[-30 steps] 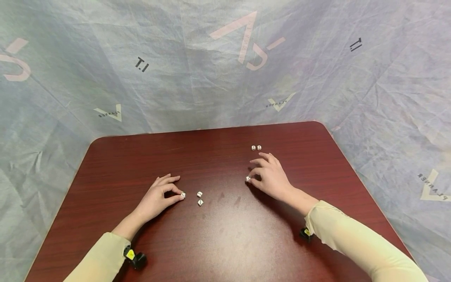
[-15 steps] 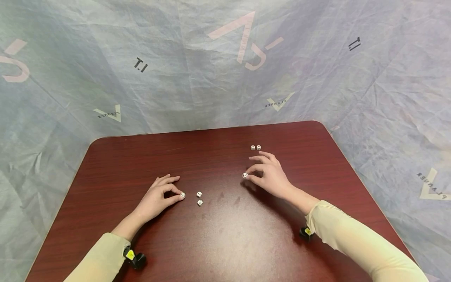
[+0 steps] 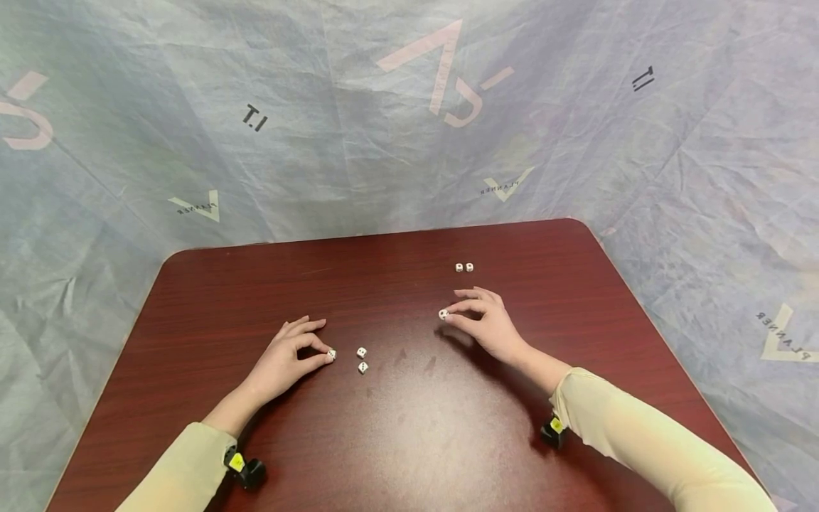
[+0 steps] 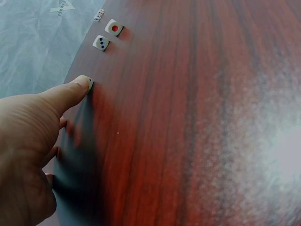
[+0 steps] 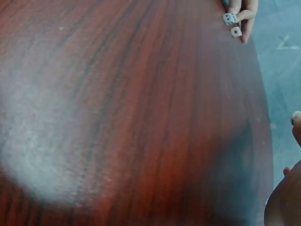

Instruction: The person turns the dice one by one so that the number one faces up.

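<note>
White and pipped, one die (image 3: 332, 354) is pinched by the left hand (image 3: 281, 364) toward nine o'clock on the desk (image 3: 409, 448); another die (image 3: 443, 314), at its two o'clock, by the right hand (image 3: 491, 328).

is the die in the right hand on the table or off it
Off the table: the right hand pinches the die, and the shadow beneath shows apart from it.

Wrinkled grey-blue cloth (image 3: 307, 163) hung behind and on both sides of a dark red-brown table (image 3: 269, 284) with rounded far corners. Pale pink shapes (image 3: 419, 46), black letters (image 3: 249, 114) and yellowish marks (image 3: 214, 205) dotted the cloth; whitish glare (image 3: 441, 434) lay on the grained tabletop.
</note>
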### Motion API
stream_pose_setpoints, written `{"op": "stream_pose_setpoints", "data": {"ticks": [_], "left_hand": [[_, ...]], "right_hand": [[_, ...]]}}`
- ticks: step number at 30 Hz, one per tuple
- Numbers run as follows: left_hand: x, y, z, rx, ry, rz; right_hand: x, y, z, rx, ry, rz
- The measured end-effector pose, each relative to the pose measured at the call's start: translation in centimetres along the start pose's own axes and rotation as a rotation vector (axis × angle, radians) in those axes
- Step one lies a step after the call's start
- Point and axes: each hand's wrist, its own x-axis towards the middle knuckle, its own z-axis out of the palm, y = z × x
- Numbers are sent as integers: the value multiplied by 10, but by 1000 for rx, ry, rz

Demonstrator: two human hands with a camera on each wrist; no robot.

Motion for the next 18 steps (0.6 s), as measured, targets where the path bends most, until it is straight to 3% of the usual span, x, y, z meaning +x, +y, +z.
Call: {"op": "stream_pose_setpoints", "data": {"ticks": [8,18], "left_hand": [[0,-1,1,0,1,1],[0,-2,0,-2,5,3]], "right_hand": [[-2,15,8,-120,18,-6],[-5,21,11,-172,-2,-18]]}}
